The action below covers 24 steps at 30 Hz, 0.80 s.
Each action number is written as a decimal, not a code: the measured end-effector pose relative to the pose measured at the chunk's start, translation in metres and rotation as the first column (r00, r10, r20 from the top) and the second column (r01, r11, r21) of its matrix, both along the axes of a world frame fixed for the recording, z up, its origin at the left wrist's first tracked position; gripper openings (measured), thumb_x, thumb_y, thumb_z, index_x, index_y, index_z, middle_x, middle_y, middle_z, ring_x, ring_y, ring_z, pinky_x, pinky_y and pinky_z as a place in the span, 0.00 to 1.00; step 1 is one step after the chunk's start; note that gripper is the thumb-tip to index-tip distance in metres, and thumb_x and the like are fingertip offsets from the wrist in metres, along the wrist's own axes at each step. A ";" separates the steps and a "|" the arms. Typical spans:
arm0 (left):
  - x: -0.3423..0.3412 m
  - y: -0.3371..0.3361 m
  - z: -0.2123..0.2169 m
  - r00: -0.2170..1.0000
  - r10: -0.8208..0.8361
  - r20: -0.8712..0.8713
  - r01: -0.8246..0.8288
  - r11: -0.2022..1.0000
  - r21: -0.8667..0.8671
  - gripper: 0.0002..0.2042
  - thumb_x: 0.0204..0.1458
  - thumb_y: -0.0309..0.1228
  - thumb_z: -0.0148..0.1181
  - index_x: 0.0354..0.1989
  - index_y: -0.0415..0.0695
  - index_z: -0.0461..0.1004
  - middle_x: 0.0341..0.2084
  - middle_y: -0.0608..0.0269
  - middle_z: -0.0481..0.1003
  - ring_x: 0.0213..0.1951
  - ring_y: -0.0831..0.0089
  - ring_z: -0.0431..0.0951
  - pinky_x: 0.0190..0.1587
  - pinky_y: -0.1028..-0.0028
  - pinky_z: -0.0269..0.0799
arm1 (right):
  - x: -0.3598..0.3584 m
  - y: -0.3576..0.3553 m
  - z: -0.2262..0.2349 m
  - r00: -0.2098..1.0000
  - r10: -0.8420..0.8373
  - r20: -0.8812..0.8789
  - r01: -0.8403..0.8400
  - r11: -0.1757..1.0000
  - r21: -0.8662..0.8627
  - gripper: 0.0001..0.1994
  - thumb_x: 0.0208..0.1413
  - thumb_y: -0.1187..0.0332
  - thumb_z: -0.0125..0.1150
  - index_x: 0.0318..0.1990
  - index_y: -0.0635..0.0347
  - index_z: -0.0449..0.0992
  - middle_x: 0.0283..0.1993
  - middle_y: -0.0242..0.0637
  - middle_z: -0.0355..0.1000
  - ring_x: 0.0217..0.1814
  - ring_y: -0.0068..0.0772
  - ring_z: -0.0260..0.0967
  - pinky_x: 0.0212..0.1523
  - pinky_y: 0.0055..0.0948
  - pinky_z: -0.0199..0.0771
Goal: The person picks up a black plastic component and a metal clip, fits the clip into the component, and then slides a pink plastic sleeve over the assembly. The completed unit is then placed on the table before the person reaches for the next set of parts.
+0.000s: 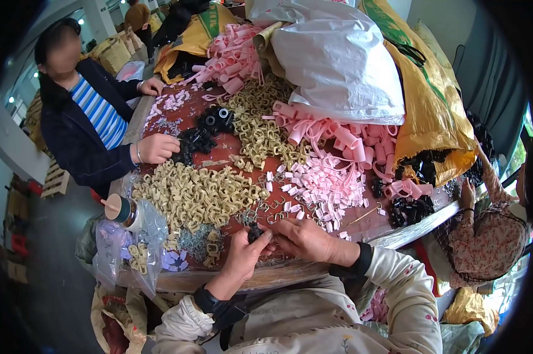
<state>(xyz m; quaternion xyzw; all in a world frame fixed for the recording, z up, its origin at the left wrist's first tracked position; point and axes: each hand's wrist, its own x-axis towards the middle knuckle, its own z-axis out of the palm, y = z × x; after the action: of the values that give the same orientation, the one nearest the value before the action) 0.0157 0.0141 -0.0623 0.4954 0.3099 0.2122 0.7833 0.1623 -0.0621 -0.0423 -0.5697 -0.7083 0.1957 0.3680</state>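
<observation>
Close to the table's front edge, my left hand (243,255) grips a small black plastic part (254,232) between thumb and fingers. My right hand (306,239) is just beside it, fingertips pinched together near the part; whatever they hold is too small to make out. Beyond my hands lie loose bent metal wire clips (267,210). A heap of beige plastic buckle-like pieces (195,192) spreads to the left, and a pile of small light pink pieces (327,186) lies to the right.
A co-worker's hand (155,148) touches black parts (197,140) at the left. Pink tubular parts (349,141) lie under a white sack (343,65). A yellow sack (435,135) of black parts stands right. A lidded jar (120,210) and plastic bag (151,236) are near left.
</observation>
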 end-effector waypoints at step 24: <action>-0.003 0.010 0.003 0.962 -0.088 0.257 0.170 0.933 -0.317 0.16 0.51 0.30 0.45 0.48 0.40 0.59 0.32 0.65 0.68 0.29 0.80 0.69 0.30 0.79 0.66 | 0.011 -0.003 0.020 0.962 -0.041 -0.271 -0.010 0.983 -0.183 0.04 0.45 0.73 0.52 0.29 0.63 0.66 0.21 0.38 0.65 0.22 0.32 0.65 0.23 0.26 0.64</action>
<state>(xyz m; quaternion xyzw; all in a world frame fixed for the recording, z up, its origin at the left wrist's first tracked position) 0.0131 0.0240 -0.0592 0.3448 0.2116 0.1618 0.9001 0.1729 -0.0653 -0.0225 -0.5740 -0.6253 0.3338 0.4099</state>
